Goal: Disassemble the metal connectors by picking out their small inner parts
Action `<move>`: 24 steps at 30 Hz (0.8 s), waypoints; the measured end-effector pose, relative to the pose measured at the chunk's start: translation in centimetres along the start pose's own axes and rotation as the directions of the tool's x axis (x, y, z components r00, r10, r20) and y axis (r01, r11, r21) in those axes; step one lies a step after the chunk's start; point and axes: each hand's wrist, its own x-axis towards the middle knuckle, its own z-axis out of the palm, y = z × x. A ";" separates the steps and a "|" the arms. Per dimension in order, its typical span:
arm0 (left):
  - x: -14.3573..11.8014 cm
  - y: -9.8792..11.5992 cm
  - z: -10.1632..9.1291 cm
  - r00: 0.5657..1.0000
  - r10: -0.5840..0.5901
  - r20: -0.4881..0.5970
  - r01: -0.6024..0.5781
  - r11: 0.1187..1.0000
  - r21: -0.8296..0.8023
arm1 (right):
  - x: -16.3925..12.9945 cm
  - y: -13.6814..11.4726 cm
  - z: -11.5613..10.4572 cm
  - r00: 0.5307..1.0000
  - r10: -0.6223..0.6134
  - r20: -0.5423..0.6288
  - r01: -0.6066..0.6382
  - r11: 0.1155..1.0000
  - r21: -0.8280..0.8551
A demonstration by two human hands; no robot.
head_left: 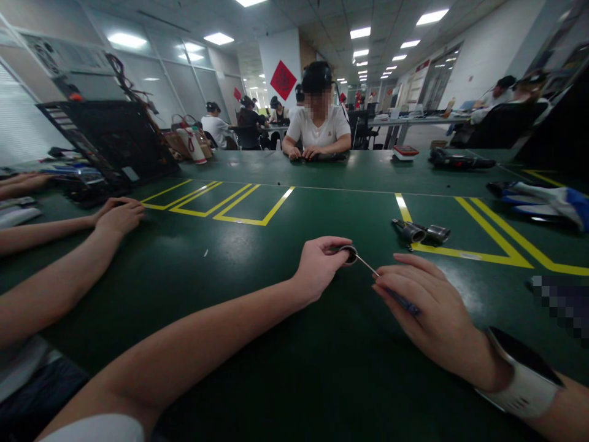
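My left hand (322, 264) pinches a small round metal part (350, 254), dark and ring-shaped with its open end facing right. In my right hand (423, 301) is a screwdriver (368, 266), its thin shaft running up and left to the ring's opening. The screwdriver's dark handle sticks out below my fingers. Whether the tip touches the inside of the ring I cannot tell. Beyond my right hand, two cylindrical metal parts (423, 233) lie on the green table (257, 380), beside the yellow tape.
Yellow tape outlines (239, 221) mark the table. A co-worker's hands (118, 216) rest at the left; another person (318, 126) sits opposite. Gloves (547, 202), a black tool (462, 161) and a red-and-white box (405, 153) lie at the right. A black panel (110, 141) stands back left.
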 end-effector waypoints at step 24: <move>3.6 -0.9 -4.0 0.946 0.261 0.193 -0.321 0.665 0.675 | 0.3 1.9 0.8 0.556 0.750 0.358 -0.602 0.066 0.796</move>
